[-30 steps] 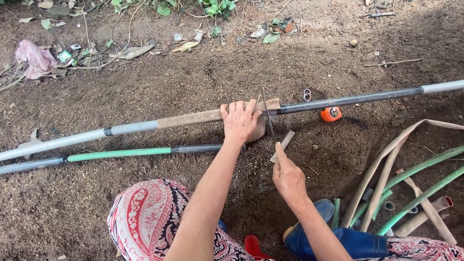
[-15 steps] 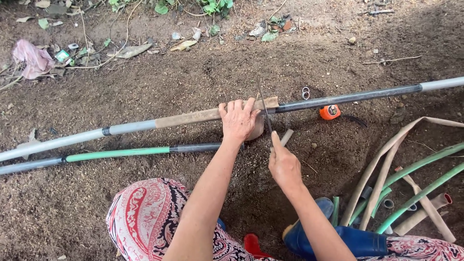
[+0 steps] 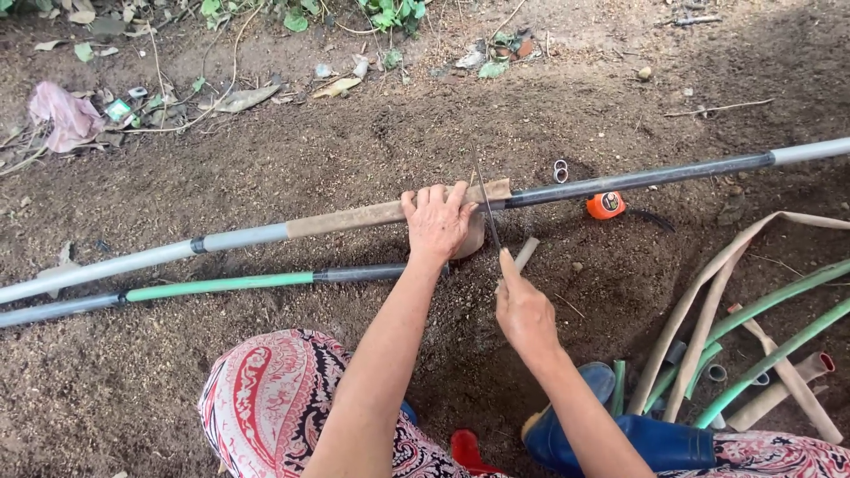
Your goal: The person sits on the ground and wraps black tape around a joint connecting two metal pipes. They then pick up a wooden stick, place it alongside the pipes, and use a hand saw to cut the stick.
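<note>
A long pipe (image 3: 354, 215) lies across the dirt, with grey, tan and black sections. My left hand (image 3: 438, 221) presses down on its tan section near the joint with the black part. My right hand (image 3: 524, 310) grips a thin saw blade (image 3: 487, 208) that stands on edge across the pipe, just right of my left fingers. A short pale handle end (image 3: 526, 253) sticks out above my right hand.
A second pipe (image 3: 221, 287), green and black, lies nearer to me. An orange tape measure (image 3: 606, 205) and small rings (image 3: 560, 170) sit by the pipe. Green and tan hoses (image 3: 753, 319) pile at right. Blue boots (image 3: 637, 434) and patterned trousers (image 3: 266, 407) fill the bottom edge.
My right hand has moved forward and slightly up with the blade across the pipe. My left hand has stayed on the tan section.
</note>
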